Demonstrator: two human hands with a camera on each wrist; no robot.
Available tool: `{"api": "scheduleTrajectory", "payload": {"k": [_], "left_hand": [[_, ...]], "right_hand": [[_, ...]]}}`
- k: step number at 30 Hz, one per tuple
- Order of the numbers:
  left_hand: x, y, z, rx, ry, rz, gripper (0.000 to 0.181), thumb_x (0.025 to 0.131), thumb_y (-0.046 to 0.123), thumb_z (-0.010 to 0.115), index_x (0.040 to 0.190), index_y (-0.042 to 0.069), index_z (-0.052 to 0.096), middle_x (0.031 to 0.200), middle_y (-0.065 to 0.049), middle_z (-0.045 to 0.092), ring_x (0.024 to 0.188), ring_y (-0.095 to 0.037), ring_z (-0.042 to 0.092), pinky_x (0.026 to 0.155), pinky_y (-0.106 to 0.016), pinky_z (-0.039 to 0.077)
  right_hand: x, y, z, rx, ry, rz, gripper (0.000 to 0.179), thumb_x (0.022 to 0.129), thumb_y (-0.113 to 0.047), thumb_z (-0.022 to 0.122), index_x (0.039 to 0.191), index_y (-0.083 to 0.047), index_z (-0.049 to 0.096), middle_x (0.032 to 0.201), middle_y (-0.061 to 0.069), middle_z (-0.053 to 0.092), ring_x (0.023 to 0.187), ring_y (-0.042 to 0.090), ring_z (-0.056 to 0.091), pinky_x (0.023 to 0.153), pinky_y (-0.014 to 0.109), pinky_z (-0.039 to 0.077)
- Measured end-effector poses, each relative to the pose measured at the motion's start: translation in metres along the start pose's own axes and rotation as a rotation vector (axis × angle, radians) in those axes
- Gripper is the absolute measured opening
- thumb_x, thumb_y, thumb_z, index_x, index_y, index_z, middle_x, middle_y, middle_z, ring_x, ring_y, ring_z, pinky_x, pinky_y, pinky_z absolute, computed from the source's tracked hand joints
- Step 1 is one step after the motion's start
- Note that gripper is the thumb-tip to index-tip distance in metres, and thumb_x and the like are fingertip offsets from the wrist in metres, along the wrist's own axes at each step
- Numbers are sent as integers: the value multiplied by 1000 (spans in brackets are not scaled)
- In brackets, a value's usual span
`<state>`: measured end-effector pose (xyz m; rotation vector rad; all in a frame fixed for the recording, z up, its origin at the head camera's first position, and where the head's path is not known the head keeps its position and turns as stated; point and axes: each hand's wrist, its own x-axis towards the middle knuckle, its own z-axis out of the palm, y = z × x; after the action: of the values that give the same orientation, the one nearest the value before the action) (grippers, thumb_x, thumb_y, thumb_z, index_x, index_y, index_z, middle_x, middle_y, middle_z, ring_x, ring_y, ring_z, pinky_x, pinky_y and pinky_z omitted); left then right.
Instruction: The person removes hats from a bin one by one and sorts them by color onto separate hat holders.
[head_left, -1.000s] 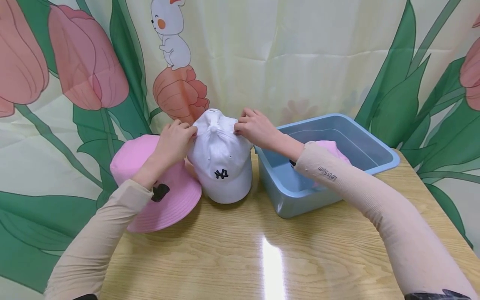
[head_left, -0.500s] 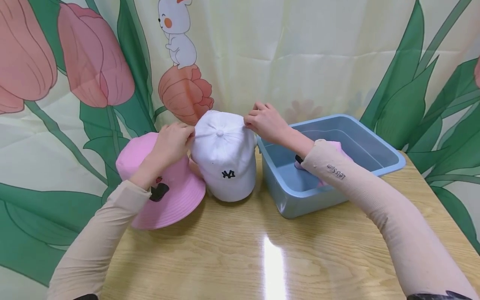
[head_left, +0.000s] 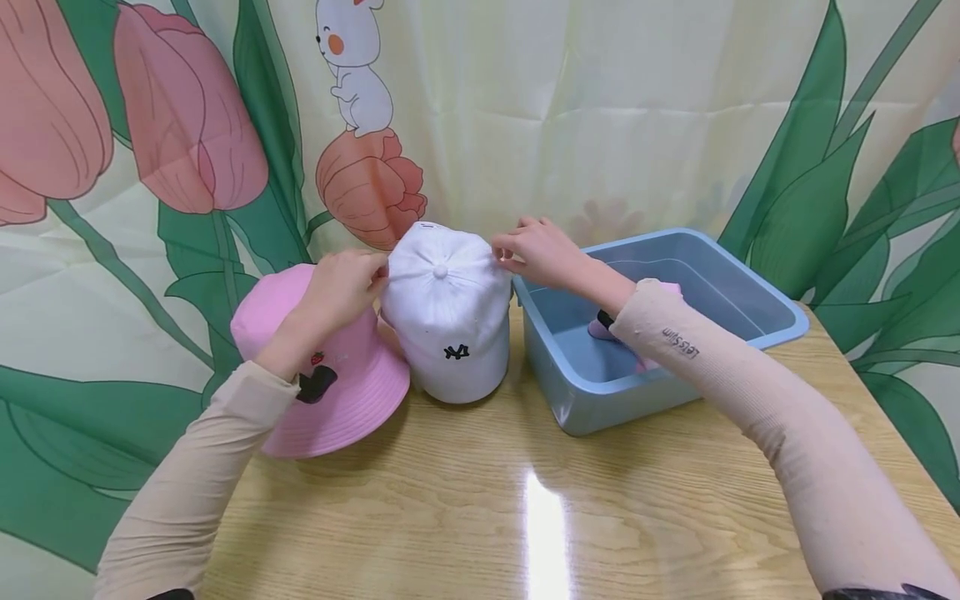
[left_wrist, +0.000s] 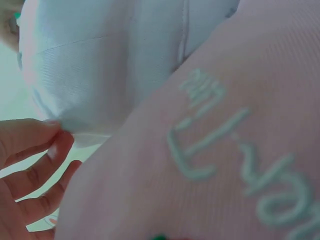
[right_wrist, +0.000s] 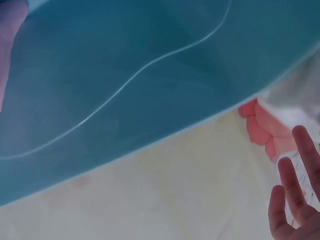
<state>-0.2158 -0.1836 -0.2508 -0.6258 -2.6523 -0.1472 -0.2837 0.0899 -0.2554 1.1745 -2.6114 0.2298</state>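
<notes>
One cap (head_left: 450, 304), left hand (head_left: 341, 287) pinching its left edge, right hand (head_left: 542, 254) at its right, grip unclear; hat (head_left: 356, 383) just left of it, bin (head_left: 615, 404) right.

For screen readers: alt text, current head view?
Left hand pinches a white cap; right hand is at its other side. On the wooden table, a pink hat sits left of the cap and a blue bin right, with something pink inside.
</notes>
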Motion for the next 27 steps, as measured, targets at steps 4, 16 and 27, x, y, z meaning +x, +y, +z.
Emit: {"api": "scheduleTrajectory", "payload": {"k": [4,16,27], "left_hand": [[-3,3,-2,-12,-7,-1,8,79,4,55,72,6,57,73,-9,63,71,-28,59,60,-43,43],[7,76,-22,18,43,172,5,81,12,60,84,7,58,76,-9,59,73,-29,54,61,-39,41],[62,154,-20,24,-75,357,8,86,13,52,86,12,60,77,-3,59,77,-22,56,66,-35,44]], "right_hand": [[-11,10,-10,-11,10,-21,7,81,-13,61,88,-13,61,87,4,67,87,26,50,76,42,38],[-109,55,-56,-86,-41,141,11,78,-8,62,87,-15,65,85,1,66,79,22,50,63,35,40],[-219,104,-55,-112,-28,440,18,81,-10,57,98,-5,63,98,20,61,89,37,50,67,47,40]]}}
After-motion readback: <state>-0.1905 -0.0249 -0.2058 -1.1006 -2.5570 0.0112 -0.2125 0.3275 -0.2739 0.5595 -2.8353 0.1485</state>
